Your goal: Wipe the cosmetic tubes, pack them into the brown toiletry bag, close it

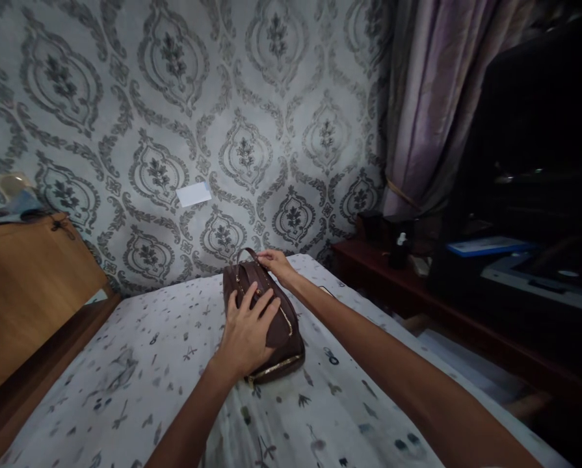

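A brown leather bag [283,328] with gold zips lies on the white patterned bed sheet [139,364], near the middle of the bed. My left hand [248,328] rests flat on the bag's side, fingers spread. At the bag's far end my right hand [275,262] pinches its top, close to the thin handle loop [246,252]. What the fingers pinch is too small to name for sure.
A wooden headboard [27,292] runs along the left. Patterned wallpaper with a white card [194,194] is behind the bed. A dark low shelf [417,286] with small bottles and a dark cabinet stand at the right, beside a purple curtain [437,104].
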Action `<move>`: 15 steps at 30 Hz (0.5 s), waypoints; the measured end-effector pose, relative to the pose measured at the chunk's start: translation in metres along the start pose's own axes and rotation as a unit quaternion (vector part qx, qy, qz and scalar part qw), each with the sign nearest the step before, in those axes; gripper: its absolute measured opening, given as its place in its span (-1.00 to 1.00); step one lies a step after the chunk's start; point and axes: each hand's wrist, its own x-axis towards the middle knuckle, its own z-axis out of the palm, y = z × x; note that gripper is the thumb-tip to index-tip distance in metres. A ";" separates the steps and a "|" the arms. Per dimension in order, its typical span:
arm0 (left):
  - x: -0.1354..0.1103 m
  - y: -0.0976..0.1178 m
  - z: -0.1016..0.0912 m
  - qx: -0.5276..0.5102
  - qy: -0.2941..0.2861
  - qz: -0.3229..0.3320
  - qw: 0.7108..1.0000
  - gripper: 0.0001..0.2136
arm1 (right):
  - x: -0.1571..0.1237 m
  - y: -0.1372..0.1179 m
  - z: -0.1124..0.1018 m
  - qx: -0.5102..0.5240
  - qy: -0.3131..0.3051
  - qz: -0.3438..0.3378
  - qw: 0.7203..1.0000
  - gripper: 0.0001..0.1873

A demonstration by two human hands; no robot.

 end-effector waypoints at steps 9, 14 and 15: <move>0.000 0.002 -0.005 0.017 -0.024 -0.008 1.000 -0.46 | 0.005 -0.006 0.003 0.021 0.015 0.015 1.000 -0.86; 0.000 0.003 -0.006 0.015 -0.024 -0.011 1.000 -0.47 | 0.002 -0.006 0.006 0.059 0.055 0.046 0.996 -0.90; 0.000 0.003 -0.006 0.014 -0.021 -0.011 1.000 -0.47 | 0.002 -0.007 0.007 0.069 0.060 0.055 0.994 -0.90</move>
